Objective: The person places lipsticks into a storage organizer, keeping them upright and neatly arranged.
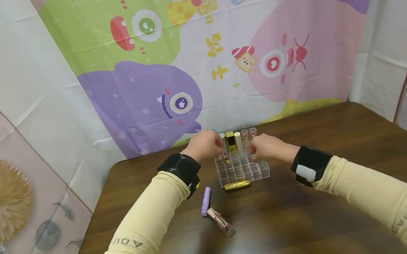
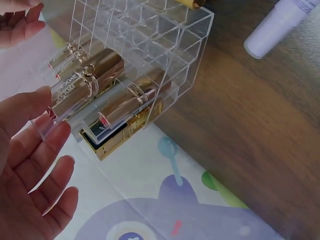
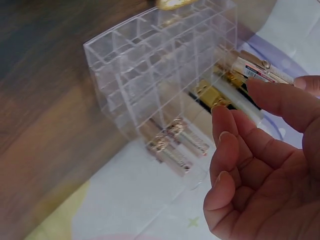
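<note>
My left hand [image 1: 202, 145] pinches a rose-gold lipstick [image 2: 90, 82] by its clear cap, between thumb and fingers, over the left part of a clear acrylic organizer [image 1: 243, 176]. Several cosmetics stand in the organizer's back rows: a gold-and-black lipstick [image 1: 231, 139], a white tube [image 1: 238, 142], and two clear-capped lipsticks [image 3: 175, 145] on the right. Beside those, my right hand [image 1: 269, 149] hovers with loosely bent fingers and nothing in its grasp. Another rose-gold lipstick [image 2: 132, 102] sits near the held one in the left wrist view.
A gold tube [image 1: 237, 185] lies along the organizer's front edge. Nearer on the wooden table [image 1: 294, 225] lie a lilac tube [image 1: 206, 201] and a clear-capped lipstick [image 1: 220, 221]. A patterned cloth [image 1: 223, 99] hangs behind the organizer.
</note>
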{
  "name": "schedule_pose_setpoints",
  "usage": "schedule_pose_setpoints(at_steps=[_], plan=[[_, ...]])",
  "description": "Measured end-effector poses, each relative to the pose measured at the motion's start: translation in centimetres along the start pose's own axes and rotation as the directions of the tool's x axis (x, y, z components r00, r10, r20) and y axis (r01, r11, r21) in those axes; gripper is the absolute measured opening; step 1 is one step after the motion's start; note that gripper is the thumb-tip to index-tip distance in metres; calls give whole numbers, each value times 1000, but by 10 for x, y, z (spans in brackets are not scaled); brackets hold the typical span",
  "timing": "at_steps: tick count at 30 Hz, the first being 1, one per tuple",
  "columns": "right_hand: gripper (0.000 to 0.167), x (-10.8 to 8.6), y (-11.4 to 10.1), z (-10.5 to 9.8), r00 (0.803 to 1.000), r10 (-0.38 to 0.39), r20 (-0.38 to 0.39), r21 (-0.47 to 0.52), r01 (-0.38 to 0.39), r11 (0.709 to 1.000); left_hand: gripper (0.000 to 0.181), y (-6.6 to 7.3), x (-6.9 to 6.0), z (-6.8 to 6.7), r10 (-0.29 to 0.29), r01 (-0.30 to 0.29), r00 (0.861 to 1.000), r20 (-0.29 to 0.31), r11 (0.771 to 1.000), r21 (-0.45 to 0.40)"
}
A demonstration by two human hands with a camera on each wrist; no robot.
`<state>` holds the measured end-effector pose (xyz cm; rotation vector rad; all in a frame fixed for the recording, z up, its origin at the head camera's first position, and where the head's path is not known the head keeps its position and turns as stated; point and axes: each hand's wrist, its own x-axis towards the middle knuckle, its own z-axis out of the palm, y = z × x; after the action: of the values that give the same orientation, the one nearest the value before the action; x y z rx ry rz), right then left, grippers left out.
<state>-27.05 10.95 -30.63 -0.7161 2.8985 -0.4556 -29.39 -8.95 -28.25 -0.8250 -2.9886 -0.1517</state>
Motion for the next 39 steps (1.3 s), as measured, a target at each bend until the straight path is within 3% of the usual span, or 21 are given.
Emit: schedule_pose_setpoints(at_steps=[2,4,6,12,23,30,39], plan=[[6,0,4,1,1000,3,2,1,-3,1000,6,0,3,1,-5,5,1000,-7,1000,11],[15,-2,8,3,1000,6,2,10,-6,1000,5,0,5,1,-8,8,1000,-13,999,39],[20,-3,11,4,1000,11,-4,24,-11,1000,13,0,7,2,-12,13,1000,-16,998,56],[13,-10,21,7,999,28,-29,25,-28,999,37,0,9,2,-14,16,1000,-22,996,91],[8,-12,29,9,998,43,-35,26,-42,999,40,-3,13,8,-8,10,1000,-11,985,170],[10,-14,33,11,998,56,-24,40,-55,998,4,0,18,10,-18,23,999,-37,989,146],[5,-15,39,15,997,75,-9,50,-75,996,14,3,21,9,3,2,999,-37,993,120]])
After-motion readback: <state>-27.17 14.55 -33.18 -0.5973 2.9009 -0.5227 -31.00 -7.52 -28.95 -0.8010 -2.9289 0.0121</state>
